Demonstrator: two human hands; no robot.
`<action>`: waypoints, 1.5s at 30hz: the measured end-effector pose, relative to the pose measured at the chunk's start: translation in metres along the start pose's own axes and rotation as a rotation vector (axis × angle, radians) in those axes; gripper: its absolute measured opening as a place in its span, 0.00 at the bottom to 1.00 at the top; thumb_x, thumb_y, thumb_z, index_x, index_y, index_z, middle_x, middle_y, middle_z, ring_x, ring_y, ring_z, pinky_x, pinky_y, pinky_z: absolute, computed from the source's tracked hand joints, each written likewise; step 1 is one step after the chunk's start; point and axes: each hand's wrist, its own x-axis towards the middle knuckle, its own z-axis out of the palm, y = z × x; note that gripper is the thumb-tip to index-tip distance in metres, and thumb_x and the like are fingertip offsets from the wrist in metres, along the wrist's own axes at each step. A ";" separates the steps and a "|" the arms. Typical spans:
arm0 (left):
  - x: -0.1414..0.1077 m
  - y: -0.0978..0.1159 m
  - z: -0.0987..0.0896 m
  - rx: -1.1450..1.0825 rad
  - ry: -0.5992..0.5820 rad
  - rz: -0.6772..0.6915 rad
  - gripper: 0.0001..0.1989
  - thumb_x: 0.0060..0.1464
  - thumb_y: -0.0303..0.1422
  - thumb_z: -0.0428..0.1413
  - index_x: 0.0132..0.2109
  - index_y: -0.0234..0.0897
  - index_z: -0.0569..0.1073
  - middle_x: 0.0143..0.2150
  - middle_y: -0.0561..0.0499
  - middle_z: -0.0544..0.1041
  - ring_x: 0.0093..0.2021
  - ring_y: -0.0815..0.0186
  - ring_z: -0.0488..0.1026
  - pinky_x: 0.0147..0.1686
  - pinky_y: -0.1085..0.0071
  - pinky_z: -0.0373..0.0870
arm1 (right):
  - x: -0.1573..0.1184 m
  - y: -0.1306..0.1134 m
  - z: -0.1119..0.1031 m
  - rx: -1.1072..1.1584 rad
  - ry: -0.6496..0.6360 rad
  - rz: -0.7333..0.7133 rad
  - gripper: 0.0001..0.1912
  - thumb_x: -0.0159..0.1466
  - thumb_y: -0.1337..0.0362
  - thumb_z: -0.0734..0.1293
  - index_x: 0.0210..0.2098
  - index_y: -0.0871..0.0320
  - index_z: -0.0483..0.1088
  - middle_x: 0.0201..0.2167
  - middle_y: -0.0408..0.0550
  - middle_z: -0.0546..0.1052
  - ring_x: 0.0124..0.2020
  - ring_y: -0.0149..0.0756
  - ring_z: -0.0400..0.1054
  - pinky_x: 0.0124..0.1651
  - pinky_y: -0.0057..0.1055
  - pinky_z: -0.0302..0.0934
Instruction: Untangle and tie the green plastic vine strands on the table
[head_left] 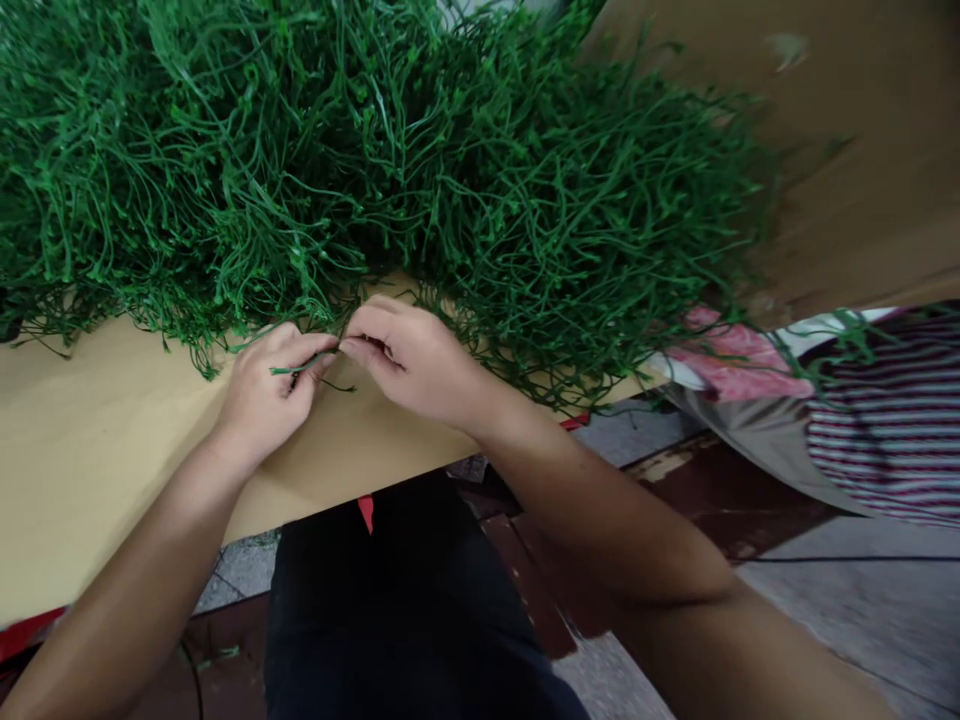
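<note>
My left hand [266, 390] is closed, pinching a thin green stem [289, 370] between thumb and fingers; part of the stem sticks out across the hand. My right hand [416, 360] is closed too, its thumb and fingertips meeting the left fingertips at the same stem. The exact spot where both hands grip is small and partly hidden by the fingers. Just beyond them lies a large heap of tangled green stems [390, 160] with small forked tips, plastic-looking. Both hands are low over the tan tabletop [97, 410], close to the heap's near edge.
At the right, another person's striped garment [885, 420] and a pink patterned cloth [735, 355] are beside the table. A brown surface [862, 160] fills the upper right. Below the table's near edge are my dark-clothed legs [405, 610] and the tiled floor [885, 610].
</note>
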 end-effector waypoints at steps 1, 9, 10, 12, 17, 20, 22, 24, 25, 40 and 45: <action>0.000 -0.001 0.000 0.032 0.011 0.013 0.11 0.55 0.35 0.52 0.41 0.41 0.77 0.27 0.52 0.68 0.29 0.67 0.66 0.31 0.69 0.61 | -0.002 -0.001 0.002 0.067 -0.013 0.060 0.10 0.64 0.65 0.57 0.27 0.59 0.62 0.24 0.43 0.63 0.27 0.28 0.56 0.31 0.29 0.52; 0.000 -0.002 -0.001 0.074 -0.031 0.029 0.11 0.57 0.30 0.48 0.40 0.37 0.75 0.34 0.48 0.72 0.36 0.63 0.68 0.37 0.66 0.64 | -0.005 -0.011 0.023 0.358 -0.003 0.303 0.15 0.61 0.55 0.62 0.26 0.59 0.58 0.20 0.37 0.58 0.22 0.24 0.51 0.25 0.26 0.46; 0.001 -0.003 0.000 0.079 -0.026 0.036 0.11 0.56 0.29 0.47 0.40 0.37 0.74 0.35 0.48 0.72 0.37 0.63 0.68 0.38 0.65 0.64 | -0.004 -0.012 0.026 0.382 -0.001 0.316 0.15 0.61 0.55 0.63 0.26 0.58 0.57 0.20 0.37 0.58 0.22 0.24 0.51 0.26 0.25 0.46; 0.001 -0.004 0.000 0.078 -0.016 0.045 0.11 0.57 0.29 0.46 0.38 0.37 0.73 0.35 0.48 0.72 0.37 0.63 0.68 0.38 0.65 0.64 | -0.002 -0.012 0.031 0.463 0.011 0.333 0.13 0.62 0.58 0.61 0.27 0.58 0.55 0.21 0.38 0.59 0.23 0.24 0.52 0.26 0.25 0.48; 0.004 -0.006 0.003 -0.004 -0.013 0.006 0.13 0.60 0.33 0.44 0.28 0.36 0.66 0.28 0.51 0.69 0.32 0.66 0.65 0.34 0.68 0.60 | 0.000 -0.013 0.034 0.688 0.039 0.353 0.13 0.62 0.57 0.60 0.27 0.58 0.57 0.20 0.37 0.56 0.21 0.23 0.49 0.25 0.25 0.49; 0.005 -0.006 0.005 -0.135 -0.028 -0.061 0.14 0.60 0.36 0.45 0.28 0.36 0.65 0.27 0.52 0.67 0.31 0.67 0.64 0.33 0.69 0.59 | 0.001 -0.014 0.031 0.816 0.027 0.376 0.20 0.59 0.48 0.62 0.25 0.59 0.60 0.19 0.36 0.55 0.21 0.22 0.49 0.24 0.24 0.48; 0.007 -0.005 0.006 -0.322 -0.046 -0.127 0.15 0.60 0.39 0.45 0.27 0.37 0.65 0.26 0.53 0.66 0.29 0.68 0.63 0.33 0.70 0.60 | 0.002 -0.014 0.032 0.898 0.048 0.374 0.22 0.59 0.46 0.61 0.23 0.59 0.60 0.19 0.38 0.57 0.21 0.22 0.51 0.24 0.24 0.48; 0.009 -0.003 0.008 -0.530 -0.054 -0.201 0.17 0.59 0.43 0.46 0.27 0.37 0.65 0.24 0.54 0.65 0.27 0.70 0.62 0.31 0.72 0.61 | 0.004 -0.012 0.034 0.969 0.077 0.373 0.22 0.60 0.47 0.61 0.21 0.59 0.60 0.19 0.38 0.59 0.21 0.22 0.51 0.23 0.24 0.49; 0.010 -0.001 0.008 -0.614 -0.056 -0.236 0.18 0.58 0.45 0.47 0.27 0.37 0.65 0.24 0.54 0.65 0.27 0.70 0.62 0.31 0.72 0.62 | 0.005 -0.011 0.035 1.014 0.082 0.385 0.22 0.60 0.48 0.62 0.21 0.59 0.61 0.19 0.38 0.59 0.21 0.22 0.52 0.23 0.23 0.49; 0.010 -0.001 0.010 -0.605 -0.066 -0.241 0.21 0.54 0.50 0.49 0.26 0.36 0.66 0.25 0.53 0.67 0.28 0.71 0.63 0.31 0.73 0.62 | 0.012 -0.014 0.019 1.061 -0.126 0.756 0.20 0.63 0.52 0.61 0.23 0.60 0.60 0.11 0.31 0.50 0.12 0.17 0.38 0.14 0.20 0.32; 0.010 0.000 0.010 -0.619 -0.094 -0.276 0.22 0.54 0.50 0.49 0.25 0.36 0.64 0.23 0.55 0.63 0.26 0.71 0.59 0.29 0.73 0.59 | 0.010 -0.013 0.024 0.982 0.045 0.526 0.20 0.57 0.52 0.66 0.19 0.62 0.64 0.14 0.35 0.57 0.16 0.18 0.47 0.16 0.22 0.38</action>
